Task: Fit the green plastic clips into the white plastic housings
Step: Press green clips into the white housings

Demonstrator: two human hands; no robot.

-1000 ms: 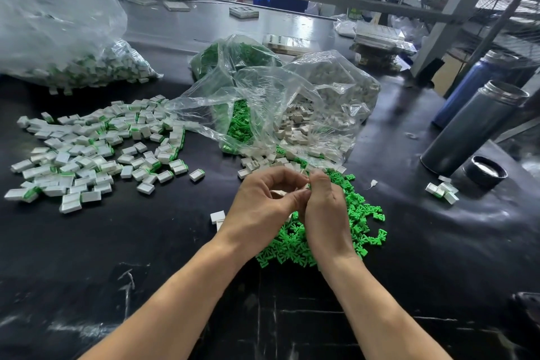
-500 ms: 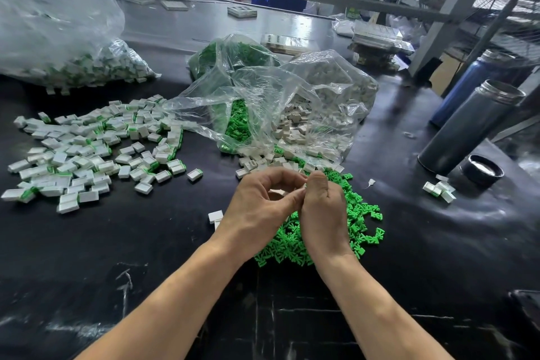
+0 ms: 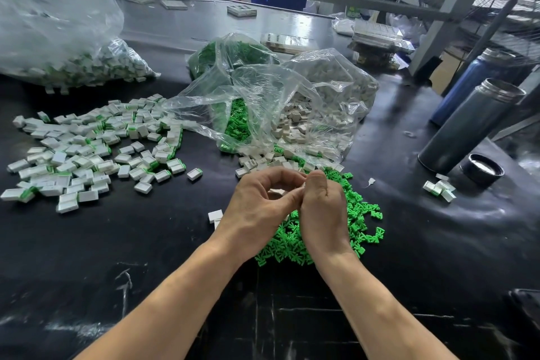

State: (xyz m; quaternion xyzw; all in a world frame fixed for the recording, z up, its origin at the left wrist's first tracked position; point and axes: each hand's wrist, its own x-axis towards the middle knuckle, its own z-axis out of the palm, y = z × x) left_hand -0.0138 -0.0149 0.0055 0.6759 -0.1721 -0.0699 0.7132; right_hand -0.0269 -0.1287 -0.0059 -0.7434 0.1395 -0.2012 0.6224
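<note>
Head view: left hand [image 3: 257, 210] and right hand [image 3: 323, 213] meet over the green clips [image 3: 362, 213], fingers curled, pinching a small white housing [image 3: 301, 188] mid-counter.

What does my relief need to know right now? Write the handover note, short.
Left hand and right hand meet fingertip to fingertip, pinching a small part between them; it is mostly hidden.
Loose green clips lie piled under the hands; bare white housings spill from the open bag just beyond.
Done: a big spread of fitted housings to the left.
Left: the loose clips and housings, plus what is in the bags.
</note>
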